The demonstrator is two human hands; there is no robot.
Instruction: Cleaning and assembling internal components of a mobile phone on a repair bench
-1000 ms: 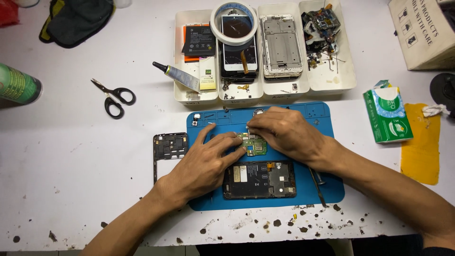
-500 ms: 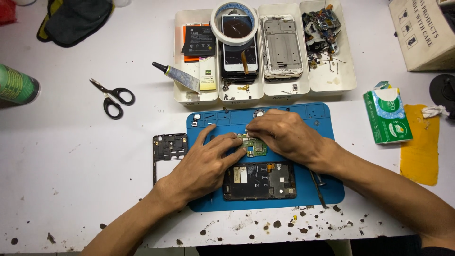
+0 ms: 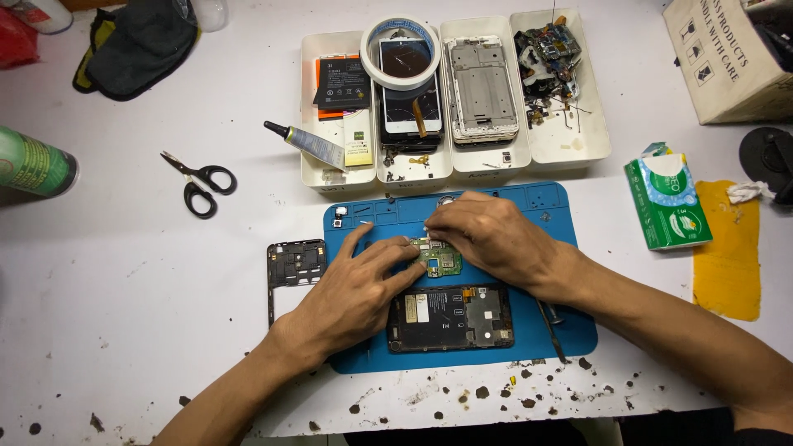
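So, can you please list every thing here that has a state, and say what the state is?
left hand: fingers resting on the green circuit board
right hand: fingertips on the same board
green circuit board: bare, out of the phone, on the blue mat
opened phone: back removed, insides showing
black frame: detached, lying flat
scissors: slightly open
glue tube: capped, lying down
tape roll: resting on a cracked phone
tissue pack: opened
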